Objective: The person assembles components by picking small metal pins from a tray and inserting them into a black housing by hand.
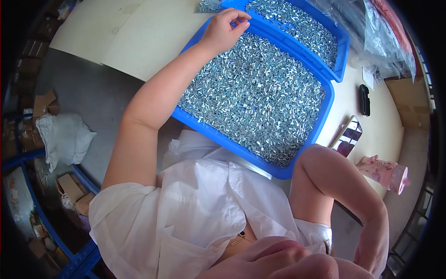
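Note:
My left hand (226,30) is over the far left edge of a blue tray (329,104) heaped with small shiny metal sleeves (253,93). Its fingers are curled in with thumb and fingertips close together; whatever lies between them, if anything, is too small to make out. Behind it stands a second blue tray (344,51) holding similar small metal pieces (297,25). My right elbow is bent by the near right corner of the front tray. The right forearm folds back toward my face, where my right hand (370,259) is mostly hidden, its fingers out of sight.
On the table (139,32) to the right lie a phone (347,136) and a black case (364,100), with a pink cup (383,174) nearer me. Clear plastic bags (381,37) are at the back right. A white sack (65,139) and cardboard boxes (72,188) are at left.

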Tool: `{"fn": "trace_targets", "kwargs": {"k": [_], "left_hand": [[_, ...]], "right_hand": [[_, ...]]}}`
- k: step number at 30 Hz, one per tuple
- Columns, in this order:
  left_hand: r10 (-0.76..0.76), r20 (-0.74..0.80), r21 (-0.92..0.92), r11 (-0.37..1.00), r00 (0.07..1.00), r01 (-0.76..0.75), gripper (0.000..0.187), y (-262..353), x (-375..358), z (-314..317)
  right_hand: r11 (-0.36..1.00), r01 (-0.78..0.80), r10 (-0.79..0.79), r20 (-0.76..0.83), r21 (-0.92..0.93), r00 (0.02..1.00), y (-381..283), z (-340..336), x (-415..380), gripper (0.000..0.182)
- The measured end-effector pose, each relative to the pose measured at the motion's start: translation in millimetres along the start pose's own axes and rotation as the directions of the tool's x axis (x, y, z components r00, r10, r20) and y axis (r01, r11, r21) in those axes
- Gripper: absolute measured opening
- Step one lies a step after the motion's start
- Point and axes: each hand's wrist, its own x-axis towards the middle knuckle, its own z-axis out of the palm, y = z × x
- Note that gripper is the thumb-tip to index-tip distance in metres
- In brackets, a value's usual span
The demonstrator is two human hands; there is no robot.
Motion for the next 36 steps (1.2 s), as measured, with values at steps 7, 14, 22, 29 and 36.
{"fn": "trace_targets", "kwargs": {"k": [7, 14, 22, 29, 36], "left_hand": [[-0.057, 0.077, 0.026, 0.998, 0.995, 0.055, 0.013, 4, 8, 6], [0.096, 0.449, 0.223, 0.951, 0.889, -0.216, 0.024, 5, 78, 66], [-0.416, 0.724, 0.446, 0.891, 0.551, 0.086, 0.054, 39, 100, 166], [-0.189, 0.76, 0.172, 0.981, 0.622, 0.088, 0.022, 31, 94, 167], [-0.257, 0.502, 0.13, 0.967, 0.826, 0.221, 0.016, 27, 89, 171]], "right_hand": [[0.986, 0.08, -0.076, 0.032, -0.147, 0.997, -3, -6, 1, 0.014], [0.988, 0.138, -0.135, 0.04, -0.069, 0.99, -25, -13, -2, 0.014], [0.919, 0.393, -0.392, 0.183, 0.034, 0.901, -46, -27, -7, 0.021], [0.804, 0.338, -0.429, 0.085, 0.489, 0.899, -49, -36, -14, 0.016], [0.762, 0.426, -0.523, 0.075, 0.488, 0.849, -54, -44, -18, 0.023]]}}
